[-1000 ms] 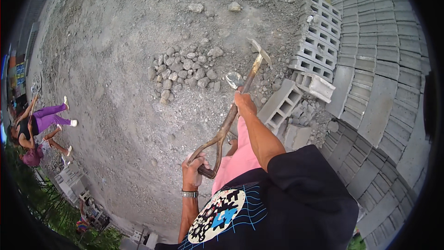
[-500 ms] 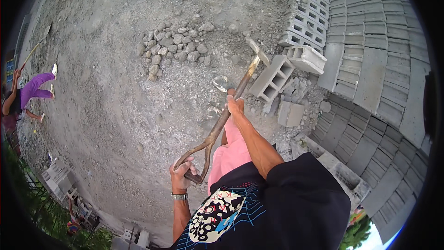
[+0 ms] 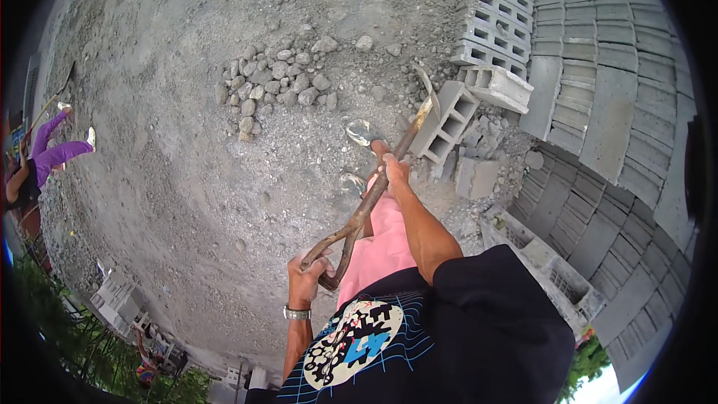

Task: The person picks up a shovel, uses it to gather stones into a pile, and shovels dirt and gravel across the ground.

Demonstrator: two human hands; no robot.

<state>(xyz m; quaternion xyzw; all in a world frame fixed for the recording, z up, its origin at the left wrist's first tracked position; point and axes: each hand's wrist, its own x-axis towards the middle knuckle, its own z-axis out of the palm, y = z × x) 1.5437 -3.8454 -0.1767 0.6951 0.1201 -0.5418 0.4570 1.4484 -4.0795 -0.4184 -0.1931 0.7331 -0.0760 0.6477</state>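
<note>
Both my hands are closed on a shovel [image 3: 365, 208] with a worn wooden shaft and a forked handle. My left hand [image 3: 304, 281], a watch at its wrist, grips the cross-end of the fork near my body. Farther along, my right hand [image 3: 396, 172] wraps round the shaft. The metal blade, seen nearly edge-on, is beside a grey hollow block [image 3: 431, 135]; whether they touch I cannot tell. My feet stand on gravel just left of the shaft, in light shoes [image 3: 362, 132].
A heap of stones [image 3: 277, 78] lies ahead on the gravel. At the right are a row of hollow blocks [image 3: 493, 19], broken block pieces [image 3: 477, 178] and tall block stacks [image 3: 576, 105]. A person in purple trousers [image 3: 56, 151] holds a long-handled tool at far left.
The shovel has moved slightly right, and its blade has turned more edge-on beside the hollow block. Both hands keep their grip. The person at far left has shifted their legs and lowered their tool.
</note>
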